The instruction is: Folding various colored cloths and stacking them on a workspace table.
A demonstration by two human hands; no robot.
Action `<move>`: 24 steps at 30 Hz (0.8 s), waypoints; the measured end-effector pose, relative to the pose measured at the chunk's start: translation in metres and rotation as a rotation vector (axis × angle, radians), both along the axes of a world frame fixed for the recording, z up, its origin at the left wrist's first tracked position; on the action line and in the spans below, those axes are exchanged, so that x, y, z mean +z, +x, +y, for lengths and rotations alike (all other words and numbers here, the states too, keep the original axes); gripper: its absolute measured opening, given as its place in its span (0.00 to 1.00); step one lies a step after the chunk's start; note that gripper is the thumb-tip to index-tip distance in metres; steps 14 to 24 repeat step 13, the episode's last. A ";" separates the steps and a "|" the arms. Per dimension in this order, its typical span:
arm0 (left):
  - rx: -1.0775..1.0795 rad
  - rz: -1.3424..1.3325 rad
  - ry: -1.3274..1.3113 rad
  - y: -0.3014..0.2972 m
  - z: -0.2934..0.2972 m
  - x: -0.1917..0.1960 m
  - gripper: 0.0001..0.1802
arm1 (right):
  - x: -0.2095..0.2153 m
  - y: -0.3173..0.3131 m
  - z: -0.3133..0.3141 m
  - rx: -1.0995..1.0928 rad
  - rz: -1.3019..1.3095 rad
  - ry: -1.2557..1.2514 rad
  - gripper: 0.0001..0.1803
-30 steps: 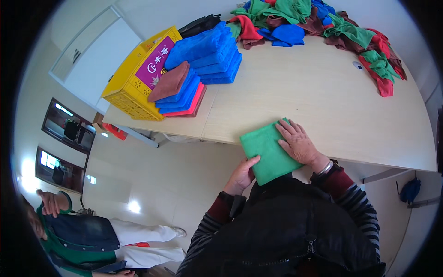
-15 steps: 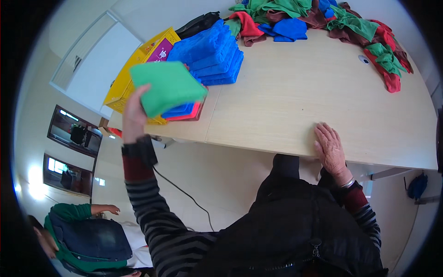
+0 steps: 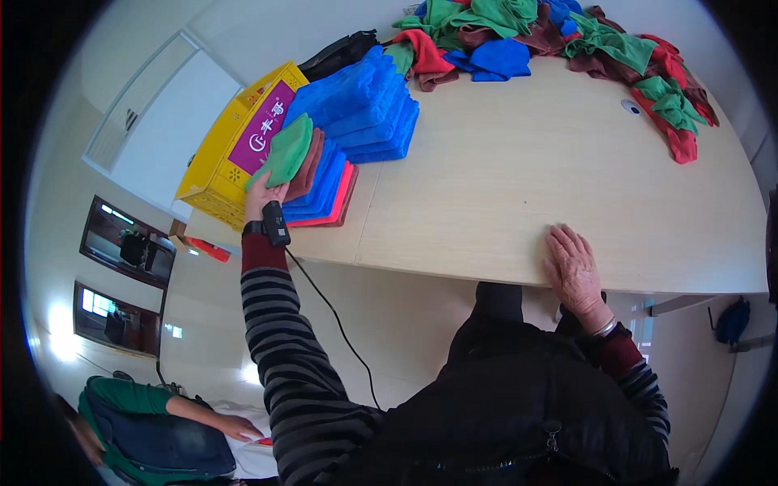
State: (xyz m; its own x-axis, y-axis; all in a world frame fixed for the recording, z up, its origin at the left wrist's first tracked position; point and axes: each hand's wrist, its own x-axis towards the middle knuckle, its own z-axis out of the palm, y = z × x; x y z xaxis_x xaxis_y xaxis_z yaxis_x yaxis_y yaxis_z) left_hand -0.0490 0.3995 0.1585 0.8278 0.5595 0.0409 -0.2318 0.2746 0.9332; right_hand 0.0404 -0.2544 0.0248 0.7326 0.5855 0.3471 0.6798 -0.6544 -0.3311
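Note:
My left hand [image 3: 267, 193] grips the near edge of a folded green towel [image 3: 290, 152], which rests on top of a small stack at the table's left end. Beneath it show a folded brown towel [image 3: 307, 172], several folded blue towels [image 3: 324, 180], a red one [image 3: 343, 196] and another brown one at the bottom. Behind this stack rises a taller pile of folded blue towels [image 3: 369, 105]. My right hand [image 3: 574, 266] lies flat on the table's front edge, fingers stretched out, holding nothing.
A yellow crate [image 3: 212, 170] with a purple panel stands left of the stacks. Loose green, red, blue and brown towels [image 3: 494, 58] are heaped along the table's [image 3: 478, 178] back and right. A black bag [image 3: 344, 53] lies behind the crate. Another person [image 3: 162, 429] is at lower left.
My left hand has lowered the green towel from above the small stack onto it, beside the crate. The right hand stays flat. The other person's arm has reached forward.

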 end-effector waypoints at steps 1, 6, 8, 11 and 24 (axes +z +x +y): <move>-0.003 0.002 0.000 -0.004 0.001 0.000 0.18 | 0.000 -0.001 0.001 -0.003 0.002 0.000 0.27; 0.085 0.070 -0.031 -0.021 0.007 0.003 0.18 | 0.001 -0.002 0.002 0.019 0.003 0.011 0.27; 0.118 0.108 -0.042 -0.027 0.011 0.003 0.18 | 0.001 -0.001 0.001 0.029 0.004 0.008 0.27; 0.178 0.253 0.064 -0.027 0.009 0.006 0.20 | 0.000 -0.002 -0.001 0.020 0.010 0.002 0.27; 0.208 0.325 0.118 -0.024 0.009 0.008 0.20 | 0.000 -0.001 -0.003 0.015 0.013 -0.001 0.27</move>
